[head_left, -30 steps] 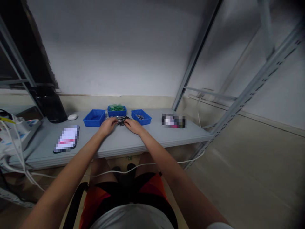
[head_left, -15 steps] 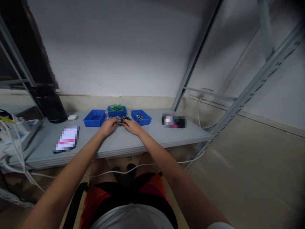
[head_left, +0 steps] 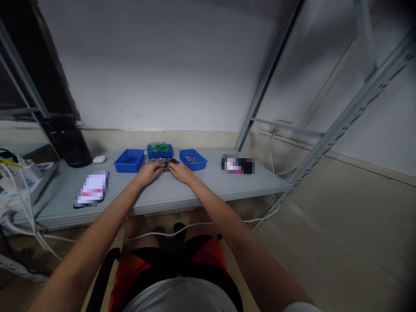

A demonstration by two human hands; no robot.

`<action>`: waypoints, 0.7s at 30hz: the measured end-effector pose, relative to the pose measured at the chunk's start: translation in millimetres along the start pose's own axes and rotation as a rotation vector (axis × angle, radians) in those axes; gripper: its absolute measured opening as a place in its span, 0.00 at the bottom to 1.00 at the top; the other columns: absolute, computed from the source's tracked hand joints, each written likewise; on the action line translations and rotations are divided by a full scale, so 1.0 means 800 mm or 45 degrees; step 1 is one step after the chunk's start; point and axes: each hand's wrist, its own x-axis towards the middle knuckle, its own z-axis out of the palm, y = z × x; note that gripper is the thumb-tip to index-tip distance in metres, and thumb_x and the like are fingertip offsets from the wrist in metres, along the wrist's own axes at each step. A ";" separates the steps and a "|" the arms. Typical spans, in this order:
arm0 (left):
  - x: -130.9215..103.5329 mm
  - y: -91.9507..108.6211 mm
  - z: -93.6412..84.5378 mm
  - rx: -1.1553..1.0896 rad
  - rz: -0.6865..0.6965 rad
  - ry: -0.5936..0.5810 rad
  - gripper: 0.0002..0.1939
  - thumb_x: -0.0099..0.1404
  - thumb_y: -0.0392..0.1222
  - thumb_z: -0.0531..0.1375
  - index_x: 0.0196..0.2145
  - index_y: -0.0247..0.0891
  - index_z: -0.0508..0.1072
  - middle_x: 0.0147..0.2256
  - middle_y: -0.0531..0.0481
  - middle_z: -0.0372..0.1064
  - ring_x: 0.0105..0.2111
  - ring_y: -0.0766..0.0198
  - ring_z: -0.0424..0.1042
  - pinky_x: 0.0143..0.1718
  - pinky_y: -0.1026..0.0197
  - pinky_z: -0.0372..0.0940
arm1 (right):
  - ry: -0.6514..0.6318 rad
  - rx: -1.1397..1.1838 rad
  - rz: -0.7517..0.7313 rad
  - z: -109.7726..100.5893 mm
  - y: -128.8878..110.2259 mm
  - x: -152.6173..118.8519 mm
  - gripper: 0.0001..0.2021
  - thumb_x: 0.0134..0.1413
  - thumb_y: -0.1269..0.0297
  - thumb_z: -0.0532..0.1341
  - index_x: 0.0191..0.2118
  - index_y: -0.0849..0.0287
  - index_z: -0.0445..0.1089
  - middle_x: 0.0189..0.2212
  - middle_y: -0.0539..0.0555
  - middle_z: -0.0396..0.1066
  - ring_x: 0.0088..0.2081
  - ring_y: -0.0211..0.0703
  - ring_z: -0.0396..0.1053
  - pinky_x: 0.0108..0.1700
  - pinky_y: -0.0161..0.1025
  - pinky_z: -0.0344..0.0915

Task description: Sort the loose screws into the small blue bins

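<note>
A pile of small dark and silvery pieces point(head_left: 166, 162) lies on the grey table between the blue trays. My left hand point(head_left: 149, 172) is at the pile's near left edge, fingers curled together; anything between its fingertips is too small to make out. From the right, my right hand point(head_left: 180, 172) reaches the pile's near edge, its fingers bent and close together, and what they pinch cannot be told. Behind the pile stands a blue tray point(head_left: 160, 154) of green pieces. The right blue tray point(head_left: 199, 165) holds small silvery parts. Dark blue shows inside the left blue tray point(head_left: 127, 167).
On the left of the table point(head_left: 224, 186) are a phone point(head_left: 92, 188), a white case point(head_left: 99, 159), a black container point(head_left: 73, 145) and a power strip point(head_left: 30, 186) with cables. A blurred item point(head_left: 238, 164) lies at the right. Metal shelf posts flank the table.
My left hand has shifted slightly to the right, its fingertips nearer my right hand. My right hand stays in nearly the same place at the pile.
</note>
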 end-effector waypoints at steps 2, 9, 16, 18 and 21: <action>0.000 -0.001 0.001 -0.013 0.016 -0.029 0.13 0.66 0.45 0.55 0.39 0.38 0.77 0.35 0.45 0.75 0.33 0.58 0.71 0.37 0.59 0.64 | 0.004 0.011 0.009 0.000 -0.001 0.000 0.10 0.68 0.64 0.50 0.45 0.58 0.67 0.40 0.57 0.74 0.41 0.42 0.71 0.43 0.36 0.61; 0.000 0.000 0.001 -0.036 0.032 -0.025 0.13 0.65 0.46 0.55 0.38 0.38 0.76 0.34 0.46 0.75 0.33 0.58 0.71 0.37 0.59 0.64 | -0.006 0.035 0.023 -0.002 -0.005 -0.001 0.10 0.68 0.63 0.50 0.45 0.56 0.67 0.40 0.55 0.74 0.40 0.41 0.71 0.43 0.35 0.61; -0.003 0.011 -0.005 -0.027 0.097 0.077 0.12 0.65 0.46 0.55 0.37 0.38 0.76 0.35 0.45 0.72 0.36 0.58 0.70 0.40 0.57 0.65 | -0.033 0.039 0.019 -0.004 -0.007 -0.002 0.10 0.67 0.64 0.51 0.44 0.56 0.69 0.40 0.55 0.74 0.40 0.41 0.70 0.43 0.36 0.61; -0.004 0.015 -0.007 -0.027 0.120 0.104 0.13 0.65 0.47 0.55 0.37 0.37 0.76 0.37 0.45 0.72 0.38 0.57 0.70 0.42 0.57 0.65 | -0.040 0.044 0.004 -0.004 -0.008 -0.002 0.10 0.67 0.64 0.51 0.44 0.56 0.69 0.40 0.54 0.74 0.40 0.41 0.70 0.43 0.36 0.61; -0.004 0.018 -0.009 -0.071 0.127 0.106 0.14 0.65 0.47 0.54 0.37 0.37 0.75 0.38 0.44 0.72 0.38 0.58 0.70 0.41 0.58 0.65 | -0.042 0.050 -0.019 -0.004 -0.008 -0.002 0.10 0.67 0.63 0.51 0.45 0.55 0.69 0.40 0.54 0.74 0.41 0.41 0.70 0.44 0.36 0.61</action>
